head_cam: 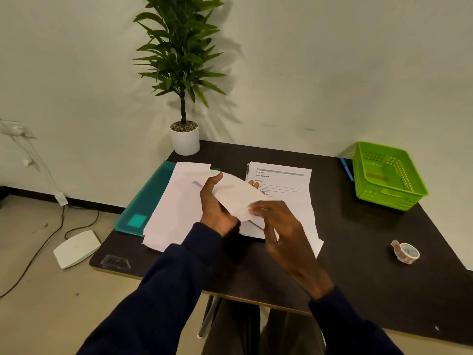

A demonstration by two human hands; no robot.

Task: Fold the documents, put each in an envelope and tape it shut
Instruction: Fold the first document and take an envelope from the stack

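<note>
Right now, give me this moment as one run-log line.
left hand: holds white paper | right hand: pinches its near end | tape roll: on table, untouched

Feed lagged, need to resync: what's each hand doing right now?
Left hand: grips the white paper, thumb on top.
Right hand: pinches the same paper's near end.

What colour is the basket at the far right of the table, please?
The basket is bright green, with perforated walls; the head view shows it clearly.

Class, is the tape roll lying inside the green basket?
No, the tape roll lies on the table, apart from the basket.
</note>
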